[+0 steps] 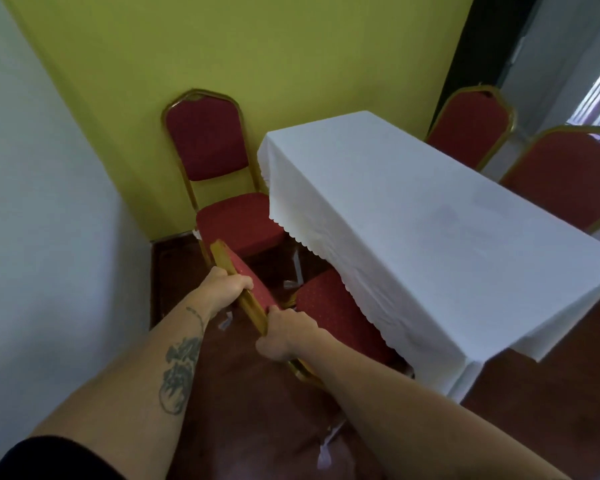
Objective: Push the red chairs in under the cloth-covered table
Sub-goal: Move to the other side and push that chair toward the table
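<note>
A white-cloth table (430, 216) fills the right half of the view. Directly below me is a red chair (336, 317) with a gold frame; its seat reaches partly under the cloth's scalloped edge. My left hand (227, 284) grips the top rail of its backrest, and my right hand (284, 332) grips the same rail lower down, near the corner. A second red chair (222, 188) stands at the table's far left end against the green wall, its seat mostly outside the cloth. Two more red chairs (471, 129) (568, 181) stand on the table's far side.
A white wall (49, 202) runs close on the left and a green wall (257, 57) closes the far end, which leaves a narrow strip of dark wooden floor (239, 410). Scraps of white paper (326, 448) lie on the floor.
</note>
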Motion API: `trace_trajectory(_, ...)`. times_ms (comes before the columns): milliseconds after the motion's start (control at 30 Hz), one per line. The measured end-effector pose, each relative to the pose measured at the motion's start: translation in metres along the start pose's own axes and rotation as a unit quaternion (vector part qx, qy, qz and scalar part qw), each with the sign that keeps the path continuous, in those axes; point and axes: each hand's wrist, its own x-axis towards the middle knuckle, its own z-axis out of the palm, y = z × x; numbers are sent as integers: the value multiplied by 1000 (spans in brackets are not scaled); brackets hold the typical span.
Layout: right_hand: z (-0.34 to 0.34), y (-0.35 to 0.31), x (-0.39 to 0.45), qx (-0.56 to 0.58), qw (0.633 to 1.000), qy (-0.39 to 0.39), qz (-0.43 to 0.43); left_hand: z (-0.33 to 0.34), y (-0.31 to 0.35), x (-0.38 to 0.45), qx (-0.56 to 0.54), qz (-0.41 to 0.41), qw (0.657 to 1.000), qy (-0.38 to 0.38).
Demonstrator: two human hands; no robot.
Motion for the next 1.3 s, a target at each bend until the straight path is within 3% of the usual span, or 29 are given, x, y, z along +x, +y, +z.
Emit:
trace_trajectory(233,0,8,21,29,999,26,26,8,15,15,10,20,1000,9)
trace_trajectory(567,-22,44,44,58,994,74,47,31,57,50,-49,11,997,-58)
trace_trajectory(767,-34,52,55,58,996,47,44,36,65,58,-21,5,998,-54)
trace_trajectory(967,-66,55,68,88,995,37,0,11,77,61,57,-45,990,-124)
trace_trajectory(1300,-127,10,134,86,990,72,-81,-79,115,92,77,38,996,7)
